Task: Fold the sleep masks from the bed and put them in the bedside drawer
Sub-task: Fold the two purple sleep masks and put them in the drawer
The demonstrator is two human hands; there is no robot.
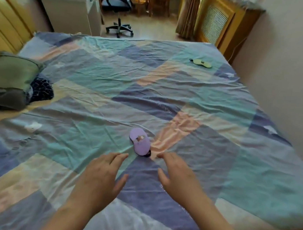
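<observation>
A purple sleep mask lies on the patchwork bed sheet, near the front middle, with a dark strap end at its near tip. A yellow sleep mask lies flat at the far right of the bed. My left hand hovers just short of the purple mask on its left, fingers spread, holding nothing. My right hand hovers on its right, fingers apart, also bare. Neither hand touches the mask. No drawer is clearly in view.
Folded green and dark bedding sits at the left edge by the wooden headboard. Beyond the bed stand a pale cabinet, a black office chair and a radiator cover. A wall runs along the right.
</observation>
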